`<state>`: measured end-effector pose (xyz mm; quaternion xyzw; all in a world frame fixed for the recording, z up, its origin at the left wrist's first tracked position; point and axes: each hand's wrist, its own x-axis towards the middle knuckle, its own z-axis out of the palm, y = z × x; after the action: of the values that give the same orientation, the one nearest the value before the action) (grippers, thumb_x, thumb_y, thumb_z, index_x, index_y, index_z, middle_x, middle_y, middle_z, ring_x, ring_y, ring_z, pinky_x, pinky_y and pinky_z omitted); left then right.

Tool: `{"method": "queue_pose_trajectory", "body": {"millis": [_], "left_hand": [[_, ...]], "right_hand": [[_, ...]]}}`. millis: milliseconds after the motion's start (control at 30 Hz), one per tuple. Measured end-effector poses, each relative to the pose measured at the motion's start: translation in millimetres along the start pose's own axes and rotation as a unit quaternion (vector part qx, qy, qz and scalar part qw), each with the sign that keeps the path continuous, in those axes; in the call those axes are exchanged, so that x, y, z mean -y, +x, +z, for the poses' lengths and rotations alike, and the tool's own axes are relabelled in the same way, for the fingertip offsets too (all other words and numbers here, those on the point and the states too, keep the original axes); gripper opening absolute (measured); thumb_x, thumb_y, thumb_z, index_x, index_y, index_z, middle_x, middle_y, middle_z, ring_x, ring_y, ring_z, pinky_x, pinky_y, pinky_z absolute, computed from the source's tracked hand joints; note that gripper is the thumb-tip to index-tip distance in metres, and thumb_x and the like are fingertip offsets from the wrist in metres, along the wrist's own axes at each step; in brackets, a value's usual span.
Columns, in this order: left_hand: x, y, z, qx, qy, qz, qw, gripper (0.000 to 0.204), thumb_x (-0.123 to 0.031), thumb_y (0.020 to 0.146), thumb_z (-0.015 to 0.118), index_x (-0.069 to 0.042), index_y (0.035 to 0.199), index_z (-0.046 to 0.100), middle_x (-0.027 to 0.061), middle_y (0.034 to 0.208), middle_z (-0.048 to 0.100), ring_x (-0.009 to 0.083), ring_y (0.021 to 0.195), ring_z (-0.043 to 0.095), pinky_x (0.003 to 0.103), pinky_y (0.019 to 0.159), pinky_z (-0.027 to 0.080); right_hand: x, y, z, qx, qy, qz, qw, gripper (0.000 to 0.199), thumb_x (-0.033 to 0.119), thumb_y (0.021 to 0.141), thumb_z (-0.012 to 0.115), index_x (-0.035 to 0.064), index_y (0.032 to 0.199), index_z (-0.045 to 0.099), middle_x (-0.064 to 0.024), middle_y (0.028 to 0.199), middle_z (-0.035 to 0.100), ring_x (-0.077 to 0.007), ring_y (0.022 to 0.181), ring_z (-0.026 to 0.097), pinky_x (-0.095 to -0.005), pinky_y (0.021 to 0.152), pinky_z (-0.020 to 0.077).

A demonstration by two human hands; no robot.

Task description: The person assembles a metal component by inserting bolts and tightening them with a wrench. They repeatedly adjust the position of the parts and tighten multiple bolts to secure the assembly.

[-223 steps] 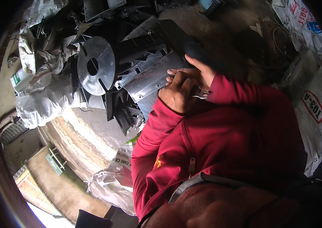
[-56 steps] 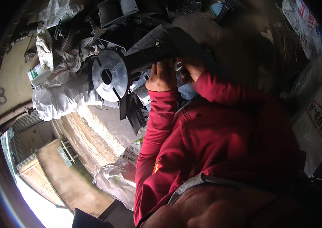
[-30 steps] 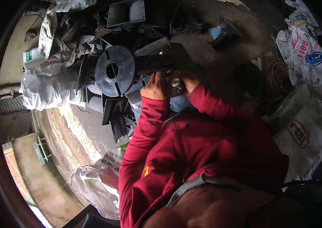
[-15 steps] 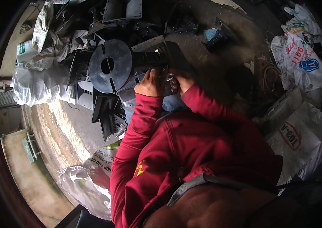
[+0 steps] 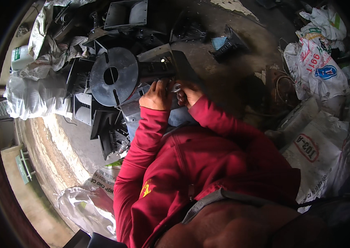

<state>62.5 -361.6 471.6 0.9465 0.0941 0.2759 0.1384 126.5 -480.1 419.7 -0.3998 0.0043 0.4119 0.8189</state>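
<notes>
Close together, both hands work at the near end of a dark, bar-shaped part (image 5: 158, 69) above my lap. My left hand (image 5: 156, 96) is closed, its knuckles up and its fingertips curled out of sight against that end. My right hand (image 5: 192, 94) pinches a small shiny metal piece (image 5: 177, 87), perhaps the end of a tool; its full shape is hidden by the fingers. Just left of the hands lies a large dark round disc (image 5: 126, 82) with a central hole and slots. A flat grey metal plate (image 5: 131, 113) shows beneath the left wrist.
Several black horn-shaped housings (image 5: 126, 15) lie piled around the disc. Another dark housing (image 5: 229, 46) rests on the floor ahead. White printed sacks (image 5: 319, 68) stand along the right side, with clear plastic bags (image 5: 38, 97) at the left.
The whole view has shifted slightly, so the scene sits a little further left. Both hands keep nearly the same place by the dark part, and the right still pinches the shiny piece.
</notes>
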Motion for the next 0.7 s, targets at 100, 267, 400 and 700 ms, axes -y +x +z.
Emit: {"method": "queue_pose_trajectory", "body": {"millis": [100,267,400,700], "left_hand": [[-3,3,-5,0.018,-0.009,0.015,1.000,0.020,-0.017,0.073,0.066,-0.016,0.093,0.063,0.0047,0.079,0.062,0.0267,0.062,0.062,0.034,0.050,0.048],[-2,2,-7,-0.001,0.007,-0.008,1.000,0.018,-0.017,0.074,0.065,-0.015,0.092,0.063,0.0041,0.079,0.063,0.0258,0.062,0.062,0.033,0.049,0.048],[-4,1,-2,0.009,-0.009,-0.017,1.000,0.018,-0.016,0.074,0.064,-0.015,0.092,0.063,0.0040,0.079,0.063,0.0256,0.064,0.062,0.033,0.050,0.048],[-2,0,1,0.003,-0.024,-0.041,0.999,0.022,-0.015,0.070,0.066,-0.014,0.092,0.063,0.0043,0.079,0.063,0.0254,0.065,0.062,0.033,0.052,0.048]], "right_hand": [[-1,-2,0,-0.039,-0.010,0.000,0.999,0.017,0.025,0.091,0.053,0.0103,0.084,0.058,0.0048,0.059,0.046,-0.0064,0.050,0.043,-0.0214,0.046,0.0354],[0,2,-1,0.004,0.023,-0.004,1.000,0.019,0.027,0.090,0.055,0.0110,0.081,0.059,0.0035,0.059,0.051,-0.0067,0.048,0.047,-0.0210,0.043,0.0377],[-4,1,-1,-0.014,0.014,-0.007,1.000,0.019,0.027,0.090,0.054,0.0110,0.081,0.059,0.0036,0.060,0.051,-0.0065,0.049,0.047,-0.0206,0.044,0.0378],[4,-4,3,-0.004,0.011,-0.003,1.000,0.020,0.028,0.089,0.055,0.0104,0.080,0.057,0.0042,0.059,0.047,-0.0057,0.053,0.045,-0.0209,0.047,0.0375]]}}
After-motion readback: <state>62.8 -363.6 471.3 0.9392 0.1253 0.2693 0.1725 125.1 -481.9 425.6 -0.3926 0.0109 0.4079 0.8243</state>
